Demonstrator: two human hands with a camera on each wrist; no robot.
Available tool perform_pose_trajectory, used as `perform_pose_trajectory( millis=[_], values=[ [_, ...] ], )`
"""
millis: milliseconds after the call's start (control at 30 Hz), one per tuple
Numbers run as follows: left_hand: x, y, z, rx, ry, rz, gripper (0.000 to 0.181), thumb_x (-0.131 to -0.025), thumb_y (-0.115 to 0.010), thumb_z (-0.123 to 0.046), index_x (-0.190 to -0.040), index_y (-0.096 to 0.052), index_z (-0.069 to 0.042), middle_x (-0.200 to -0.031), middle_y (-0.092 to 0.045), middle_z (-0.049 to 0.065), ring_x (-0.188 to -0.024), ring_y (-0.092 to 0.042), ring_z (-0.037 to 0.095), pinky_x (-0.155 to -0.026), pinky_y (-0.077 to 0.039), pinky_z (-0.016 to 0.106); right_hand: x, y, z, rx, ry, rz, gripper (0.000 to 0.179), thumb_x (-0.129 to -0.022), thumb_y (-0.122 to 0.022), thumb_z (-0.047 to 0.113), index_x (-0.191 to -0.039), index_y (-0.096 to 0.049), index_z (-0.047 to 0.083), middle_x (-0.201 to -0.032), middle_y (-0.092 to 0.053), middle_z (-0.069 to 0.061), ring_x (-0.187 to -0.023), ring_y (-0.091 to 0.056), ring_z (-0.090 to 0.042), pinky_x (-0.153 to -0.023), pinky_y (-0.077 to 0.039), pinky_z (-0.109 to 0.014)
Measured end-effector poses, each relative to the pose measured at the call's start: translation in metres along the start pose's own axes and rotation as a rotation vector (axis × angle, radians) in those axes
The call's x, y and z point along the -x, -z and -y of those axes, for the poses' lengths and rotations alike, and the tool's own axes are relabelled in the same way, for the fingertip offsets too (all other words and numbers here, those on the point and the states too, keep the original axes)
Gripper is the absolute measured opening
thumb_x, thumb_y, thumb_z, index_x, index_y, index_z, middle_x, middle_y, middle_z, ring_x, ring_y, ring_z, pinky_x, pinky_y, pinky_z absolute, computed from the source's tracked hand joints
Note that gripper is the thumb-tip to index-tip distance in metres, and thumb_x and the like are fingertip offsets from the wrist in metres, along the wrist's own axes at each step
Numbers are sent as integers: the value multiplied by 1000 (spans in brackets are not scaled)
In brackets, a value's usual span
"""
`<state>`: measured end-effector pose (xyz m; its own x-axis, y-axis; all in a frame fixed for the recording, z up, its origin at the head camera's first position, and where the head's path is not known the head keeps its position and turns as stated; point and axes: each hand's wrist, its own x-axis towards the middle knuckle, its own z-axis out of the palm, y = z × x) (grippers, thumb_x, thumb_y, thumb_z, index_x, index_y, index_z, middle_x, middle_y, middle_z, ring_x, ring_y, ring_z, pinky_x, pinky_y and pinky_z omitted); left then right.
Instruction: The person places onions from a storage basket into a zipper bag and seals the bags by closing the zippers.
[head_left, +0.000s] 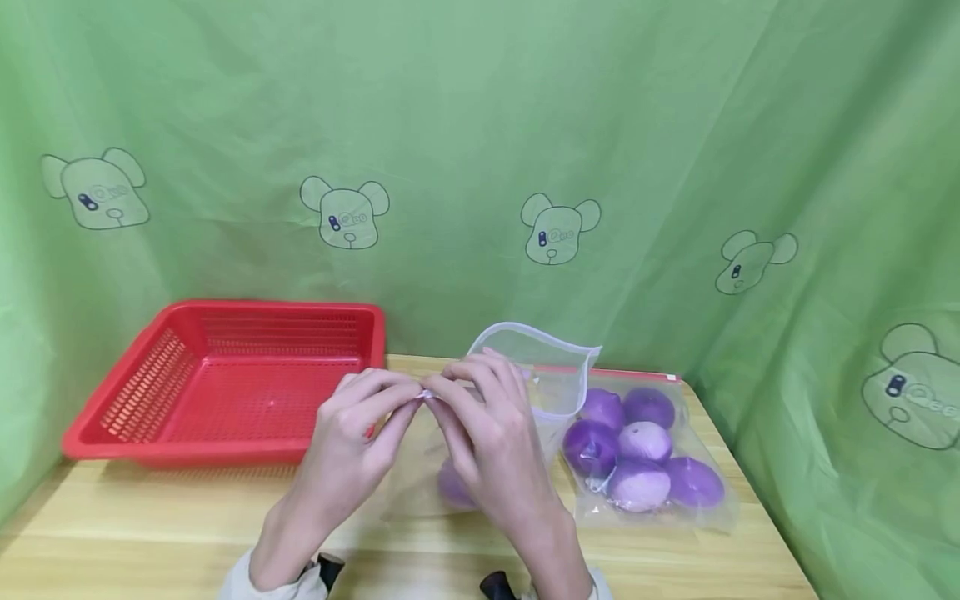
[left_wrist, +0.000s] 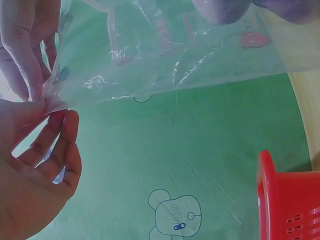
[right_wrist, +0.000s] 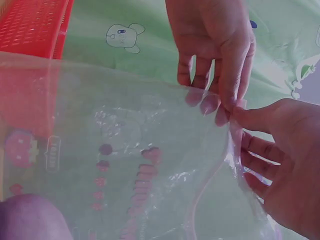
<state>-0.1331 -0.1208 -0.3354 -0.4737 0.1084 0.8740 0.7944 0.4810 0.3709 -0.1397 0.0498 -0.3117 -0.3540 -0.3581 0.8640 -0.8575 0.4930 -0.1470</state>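
My left hand [head_left: 348,446] and right hand [head_left: 491,429] meet in front of me, thumbs and fingertips pinching the edge of a clear zip bag [right_wrist: 150,130] near one corner. In the head view its pale-rimmed mouth gapes behind the right hand. One purple round thing [head_left: 453,487], much like an onion, shows low in this bag, partly hidden by my right hand. Pink and red printed pictures mark the bag in the right wrist view. Close by on the right lies a second clear bag [head_left: 705,518] with several of the same purple round things [head_left: 693,482] inside.
A red plastic basket [head_left: 225,454] with slotted walls stands at the back left of the wooden table [head_left: 150,517]. Behind and at the sides hangs a green curtain [head_left: 450,125] with bear-head drawings. The second bag has a red zip strip [head_left: 600,372] with a white slider.
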Motion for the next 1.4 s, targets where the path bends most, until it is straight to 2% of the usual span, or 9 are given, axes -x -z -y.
perform_pose_trajectory(
  millis=[200, 367, 500, 767, 1000, 1400],
  values=[
    [-2, 2, -2, -32, -73, -27, 8, -91, -69, -7, -94, -77, -5, -90, -71, 2, -81, -64, 17, -75, -42, 30, -2, 2, 1, 17, 55, -54, 10, -92, -68, 10, -98, -74, 5, -99, -72, -6, -105, -61, -28, -110, -37, -50],
    [-5, 2, -3, -47, -129, -61, 20, -98, -63, -16, -92, -77, -4, -87, -71, 2, -79, -64, 17, -74, -41, 30, -4, 4, 1, 24, 60, -68, 9, -91, -69, 10, -97, -75, 6, -96, -73, -5, -102, -62, -29, -109, -38, -52],
    [-8, 3, -4, -59, -148, -68, 22, -99, -61, -17, -91, -77, -3, -86, -71, 3, -78, -64, 18, -74, -41, 31, -4, 7, -2, 27, 46, -53, 10, -91, -69, 11, -97, -76, 7, -96, -73, -4, -104, -62, -29, -110, -36, -53],
    [-10, 7, -4, -53, -142, -97, 23, -99, -60, -16, -91, -77, -3, -85, -71, 2, -76, -63, 17, -76, -40, 32, 0, 14, -16, 47, -51, -16, 14, -88, -71, 12, -100, -77, 7, -101, -75, -5, -110, -61, -29, -113, -33, -54],
    [-8, 8, -2, -69, -130, -102, 17, -95, -63, -11, -92, -77, -3, -85, -71, 3, -77, -64, 17, -77, -41, 32, 2, 14, -24, 34, -66, 0, 14, -89, -72, 13, -101, -77, 8, -102, -75, -5, -111, -61, -29, -113, -32, -55],
    [-9, 13, 0, -86, -124, -107, 13, -88, -66, -3, -94, -78, -4, -85, -71, 3, -78, -65, 18, -75, -40, 32, 3, 14, -32, 18, -92, -19, 13, -87, -73, 11, -100, -77, 9, -102, -75, -5, -109, -62, -30, -115, -30, -51]
  ],
)
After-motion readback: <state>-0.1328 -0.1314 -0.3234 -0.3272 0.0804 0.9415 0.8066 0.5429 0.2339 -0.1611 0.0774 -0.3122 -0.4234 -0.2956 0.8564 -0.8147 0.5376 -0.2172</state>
